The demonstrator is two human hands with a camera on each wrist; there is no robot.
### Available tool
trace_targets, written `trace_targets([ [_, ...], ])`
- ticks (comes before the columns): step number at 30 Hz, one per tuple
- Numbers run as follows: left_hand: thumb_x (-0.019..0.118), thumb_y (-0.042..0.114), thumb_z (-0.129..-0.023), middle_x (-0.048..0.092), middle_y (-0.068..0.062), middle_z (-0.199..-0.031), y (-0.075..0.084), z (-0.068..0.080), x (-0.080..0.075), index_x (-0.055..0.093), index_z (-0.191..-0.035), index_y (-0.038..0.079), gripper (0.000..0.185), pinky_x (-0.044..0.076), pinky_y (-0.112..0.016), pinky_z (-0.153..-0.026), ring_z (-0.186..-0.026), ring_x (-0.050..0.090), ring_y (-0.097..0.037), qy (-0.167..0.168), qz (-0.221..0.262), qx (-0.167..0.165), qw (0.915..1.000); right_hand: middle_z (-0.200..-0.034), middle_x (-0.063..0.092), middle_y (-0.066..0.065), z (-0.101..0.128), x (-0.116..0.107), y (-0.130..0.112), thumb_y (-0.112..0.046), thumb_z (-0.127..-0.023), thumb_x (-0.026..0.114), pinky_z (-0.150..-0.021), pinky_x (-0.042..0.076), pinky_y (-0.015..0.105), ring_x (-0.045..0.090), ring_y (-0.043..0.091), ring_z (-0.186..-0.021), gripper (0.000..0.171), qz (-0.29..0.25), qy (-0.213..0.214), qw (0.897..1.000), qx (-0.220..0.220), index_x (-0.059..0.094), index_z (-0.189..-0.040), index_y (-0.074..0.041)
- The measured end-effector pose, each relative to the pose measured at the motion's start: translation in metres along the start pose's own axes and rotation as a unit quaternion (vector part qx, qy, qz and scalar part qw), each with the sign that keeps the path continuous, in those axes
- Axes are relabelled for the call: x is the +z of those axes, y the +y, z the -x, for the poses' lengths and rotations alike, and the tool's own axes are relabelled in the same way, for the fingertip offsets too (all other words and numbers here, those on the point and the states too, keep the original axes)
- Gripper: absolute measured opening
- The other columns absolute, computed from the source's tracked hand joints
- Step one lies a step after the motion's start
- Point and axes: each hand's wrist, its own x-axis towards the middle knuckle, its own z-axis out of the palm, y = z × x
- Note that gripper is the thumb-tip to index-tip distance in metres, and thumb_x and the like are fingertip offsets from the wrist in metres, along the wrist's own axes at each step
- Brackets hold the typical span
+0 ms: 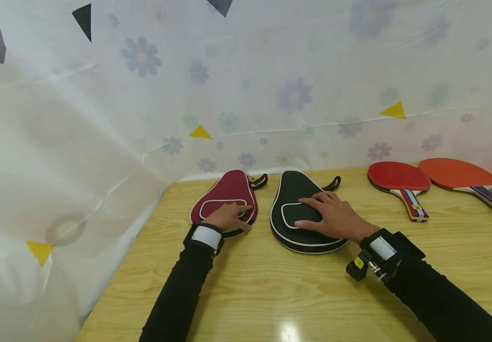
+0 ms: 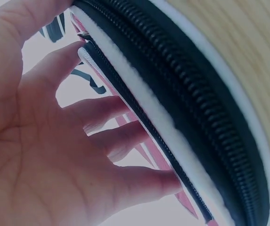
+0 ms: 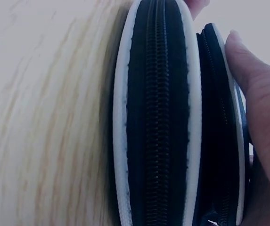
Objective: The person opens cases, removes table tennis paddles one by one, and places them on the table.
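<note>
My left hand (image 1: 227, 217) rests on a dark red table tennis paddle case (image 1: 230, 187) with white piping. In the left wrist view its fingers (image 2: 139, 183) reach out over the raised front pocket, above the case's black zipper (image 2: 186, 70). Over the right side of a black paddle case (image 1: 295, 190) lies my right hand (image 1: 335, 217), thumb and fingers spread across its pocket. The right wrist view shows that case's zipped edge (image 3: 158, 117) side-on, with the thumb (image 3: 250, 66) by the pocket. Both cases lie flat, narrow ends away from me, zippers closed along the visible edges.
To the right, a red paddle (image 1: 397, 175) and an orange-red paddle (image 1: 455, 173) lie on the wooden table (image 1: 250, 294). Black wrist loops (image 1: 260, 181) stick out beside the cases. A flowered white sheet (image 1: 246, 85) hangs behind the table and along its left side.
</note>
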Motion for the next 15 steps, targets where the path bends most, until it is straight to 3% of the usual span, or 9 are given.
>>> trace_targets([
  [15, 0.071, 0.033, -0.095, 0.028, -0.019, -0.163, -0.037, 0.012, -0.008, 0.042, -0.156, 0.024, 0.068, 0.035, -0.057, -0.112, -0.148, 0.030, -0.039, 0.009, 0.006, -0.015, 0.9998, -0.138, 0.052, 0.020, 0.001, -0.001, -0.004, -0.059, -0.093, 0.064, -0.094, 0.040, 0.072, 0.036, 0.045, -0.137, 0.069, -0.005, -0.001, 1.000, 0.000, 0.054, -0.147, -0.017],
])
